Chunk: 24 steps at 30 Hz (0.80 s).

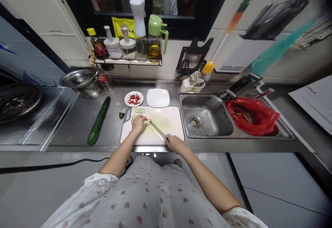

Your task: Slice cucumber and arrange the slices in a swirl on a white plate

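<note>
My right hand (176,143) is closed round the handle of a kitchen knife (160,131), whose blade points up and left across the white cutting board (171,117). At the blade's tip is a pale cucumber slice (148,121). My left hand (139,123) has its fingers bent together on the board beside that slice, gripping cucumber that is mostly hidden under them. Behind it lies an overlapping row of cucumber slices (139,111). A cut cucumber end (121,115) sits just off the board's left edge, and a whole cucumber (99,120) rests further left.
Behind the board stand a plate of chopped red pieces (134,99) and a white square plate (158,98). A sink (207,117) and a red plastic bag (259,117) are on the right. A lidded pot (85,83) stands left, near a seasoning rack (129,62).
</note>
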Motion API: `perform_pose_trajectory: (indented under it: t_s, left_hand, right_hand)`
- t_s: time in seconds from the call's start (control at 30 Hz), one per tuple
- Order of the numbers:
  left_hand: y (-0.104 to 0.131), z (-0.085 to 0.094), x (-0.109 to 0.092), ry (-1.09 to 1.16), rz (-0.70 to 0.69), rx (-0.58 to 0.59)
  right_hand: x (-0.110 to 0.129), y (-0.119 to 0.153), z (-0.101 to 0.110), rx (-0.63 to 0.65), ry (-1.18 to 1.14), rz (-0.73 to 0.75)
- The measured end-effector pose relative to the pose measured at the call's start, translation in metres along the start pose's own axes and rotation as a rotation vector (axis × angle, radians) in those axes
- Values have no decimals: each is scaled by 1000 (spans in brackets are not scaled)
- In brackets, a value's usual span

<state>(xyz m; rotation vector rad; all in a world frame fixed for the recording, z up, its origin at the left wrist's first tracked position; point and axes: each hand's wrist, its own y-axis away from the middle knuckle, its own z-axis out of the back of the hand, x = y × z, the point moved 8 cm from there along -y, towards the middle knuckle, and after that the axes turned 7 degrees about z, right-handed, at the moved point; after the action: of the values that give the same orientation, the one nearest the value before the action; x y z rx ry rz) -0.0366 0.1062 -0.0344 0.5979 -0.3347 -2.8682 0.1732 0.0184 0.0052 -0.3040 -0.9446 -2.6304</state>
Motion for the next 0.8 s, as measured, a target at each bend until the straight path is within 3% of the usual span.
perform_pose_trajectory:
  t_s: [0.8]
  left_hand:
    - [1, -1, 3, 2, 16, -20]
  right_hand:
    - [8, -12, -1, -12, -21, -10]
